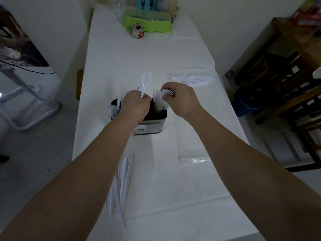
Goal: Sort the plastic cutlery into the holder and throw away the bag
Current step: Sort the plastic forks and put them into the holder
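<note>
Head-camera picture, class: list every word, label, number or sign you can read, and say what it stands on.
No text can be read.
Label on the front of the black and silver metal cutlery holder: printed lines, too blurred to read.
Teal container at the table's far end: black fork and spatula pictures, no words.
Red packaging on the wooden shelf: too blurred to read.

Holder (150, 125) sits mid-table (199, 197), both hands right above it: left hand (135, 104) with knives (145, 82), right hand (180, 100) with forks (160, 94). More cutlery (124, 181) lies in front, bag (192, 80) behind-right, rack (147, 21) at far end.
</note>
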The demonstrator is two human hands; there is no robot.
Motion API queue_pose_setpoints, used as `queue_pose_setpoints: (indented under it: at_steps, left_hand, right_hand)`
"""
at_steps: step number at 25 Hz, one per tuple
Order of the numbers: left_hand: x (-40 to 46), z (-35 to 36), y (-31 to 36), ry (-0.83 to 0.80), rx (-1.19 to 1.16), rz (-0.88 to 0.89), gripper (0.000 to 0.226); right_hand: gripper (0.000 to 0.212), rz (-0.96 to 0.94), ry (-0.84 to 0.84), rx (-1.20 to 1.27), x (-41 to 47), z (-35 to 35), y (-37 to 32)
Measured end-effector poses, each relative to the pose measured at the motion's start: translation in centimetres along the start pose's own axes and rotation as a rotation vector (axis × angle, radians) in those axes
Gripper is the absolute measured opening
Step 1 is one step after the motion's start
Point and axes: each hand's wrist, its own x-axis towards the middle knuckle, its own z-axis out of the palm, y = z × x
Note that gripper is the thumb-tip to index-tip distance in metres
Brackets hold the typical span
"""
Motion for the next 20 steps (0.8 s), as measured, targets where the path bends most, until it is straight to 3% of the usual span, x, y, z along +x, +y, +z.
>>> queue_pose_setpoints:
  at_steps: [3,7,11,16,18,20]
  left_hand:
    - [-0.2,-0.8,0.2,0.035,-0.063,0.014,0.005]
    - [-0.8,-1.2,0.4,0.042,-0.082,-0.016,0.014]
    - [-2.5,-1.2,1.1,-0.046,-0.209,-0.06,0.012]
    - [-4.5,-1.5,0.2,-0.119,-0.177,0.03,0.027]
    - [-4.9,-1.4,-0.2,-0.16,-0.178,0.026,0.027]
    - [-5.2,-1.1,-0.7,-0.172,-0.195,0.022,0.026]
  right_hand:
    - [0.014,-0.001,-0.034,-0.065,0.3,-0.1,-0.1]
    - [0.016,-0.02,-0.158,-0.309,0.1,1.4,0.5]
    - [0.019,-0.011,-0.148,-0.324,-0.4,2.3,0.6]
    - [0.072,0.011,-0.151,-0.337,-0.7,1.2,0.3]
    - [0.065,-0.035,-0.126,-0.349,-0.8,0.3,0.1]
    - [0.035,-0.096,-0.1,-0.41,-0.8,-0.2,-0.1]
